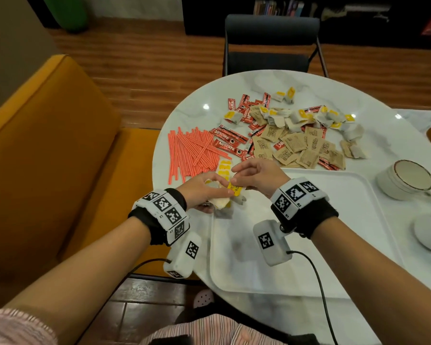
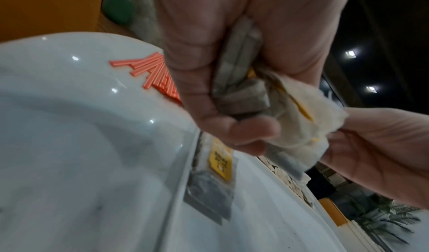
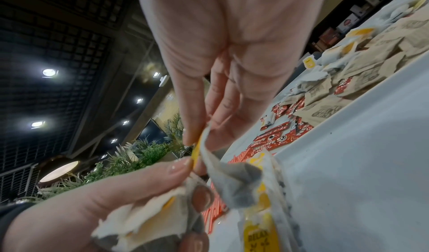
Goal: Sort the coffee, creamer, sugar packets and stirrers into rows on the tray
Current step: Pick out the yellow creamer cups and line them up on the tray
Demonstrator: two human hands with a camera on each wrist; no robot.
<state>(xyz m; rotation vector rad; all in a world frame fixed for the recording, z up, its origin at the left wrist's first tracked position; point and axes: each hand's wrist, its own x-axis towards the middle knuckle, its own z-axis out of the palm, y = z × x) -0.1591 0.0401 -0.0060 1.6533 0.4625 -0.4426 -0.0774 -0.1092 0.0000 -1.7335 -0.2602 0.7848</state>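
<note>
So the left hand (image 1: 204,192) is clutching a small bunch of the white-and-yellow packets (image 2: 241,83), fingers curled around them just over the near left corner of the tray (image 1: 334,245). The right hand (image 1: 256,175) is peeling one packet (image 3: 223,175) off that bunch, thumb and forefinger pressed together on its top edge. One more packet (image 2: 220,164) already lies on the tray rim below.

These things look featherweight and floppy: thin crinkly paper, soft pouch, it sags from the pinch in the right wrist view. I'd guess they tear or crumple if you squeeze the middle, so grabbing the flat sealed edge like this seems right. They also cling together in a stack, so fan them first.

The stirrers (image 1: 192,153), red coffee sticks (image 1: 228,145) and brown sugar packets (image 1: 306,148) sit unsorted on the bench (image 1: 373,100) beyond the tray.
</note>
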